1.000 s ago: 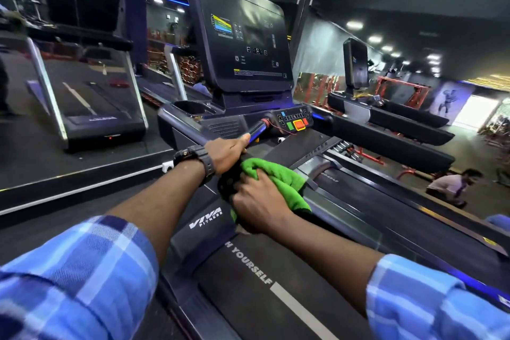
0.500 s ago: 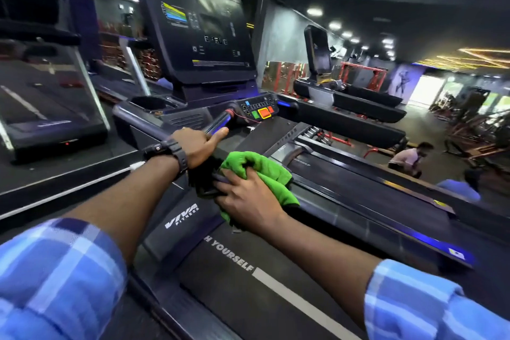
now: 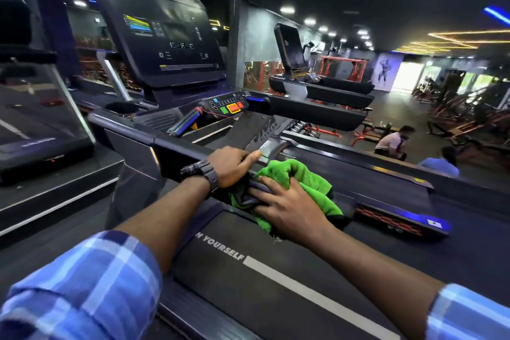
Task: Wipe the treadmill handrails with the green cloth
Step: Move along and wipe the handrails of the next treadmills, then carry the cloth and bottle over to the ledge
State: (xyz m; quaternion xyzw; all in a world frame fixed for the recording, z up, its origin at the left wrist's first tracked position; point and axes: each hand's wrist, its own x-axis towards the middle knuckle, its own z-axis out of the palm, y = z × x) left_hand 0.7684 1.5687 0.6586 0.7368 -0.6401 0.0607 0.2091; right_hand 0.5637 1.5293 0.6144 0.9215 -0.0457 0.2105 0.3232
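Dim gym, treadmill deck (image 3: 276, 270) below. My left hand (image 3: 230, 165) grips the handrail (image 3: 176, 146); my right hand (image 3: 289, 205) presses the green cloth (image 3: 300, 176) against its near end. Rail ahead appears unwiped.

Person is wearing a long-sleeved checked shirt, blue with lighter blue and white bands crossing darker navy squares. Left sleeve (image 3: 82, 284) is sitting rolled or pushed up, forearm bare below it. Right sleeve (image 3: 469, 315) is showing the same check, cuff ending above the wrist. Black chunky wristwatch (image 3: 202, 172) with a dark strap is sitting on the left wrist.
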